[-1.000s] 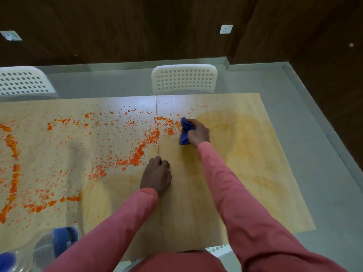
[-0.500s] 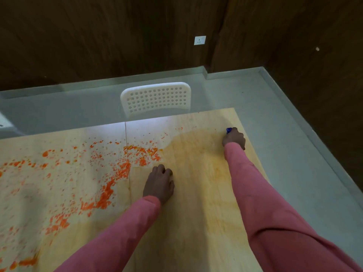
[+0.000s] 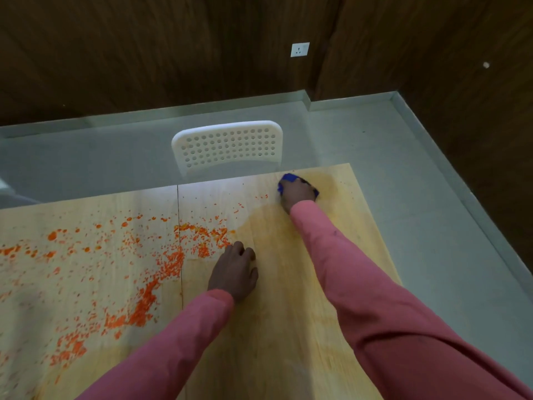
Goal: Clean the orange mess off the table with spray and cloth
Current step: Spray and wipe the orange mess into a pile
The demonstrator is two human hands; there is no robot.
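Note:
Orange mess (image 3: 150, 284) is spattered over the left and middle of the light wooden table (image 3: 288, 342). My right hand (image 3: 297, 193) presses a blue cloth (image 3: 289, 179) on the table near its far right edge. The table's right part shows only a faint orange smear. My left hand (image 3: 233, 272) rests on the table with its fingers curled, just right of the thickest spatter, holding nothing. The spray bottle is out of view.
A white perforated chair (image 3: 227, 145) stands against the table's far edge. Grey floor runs along the right side, bounded by dark wooden walls. The table's right edge lies close to my right arm.
My right hand swept the blue cloth from the middle of the table to the far right, then a little back left along the far edge. The view shifted right; the bottle left the frame.

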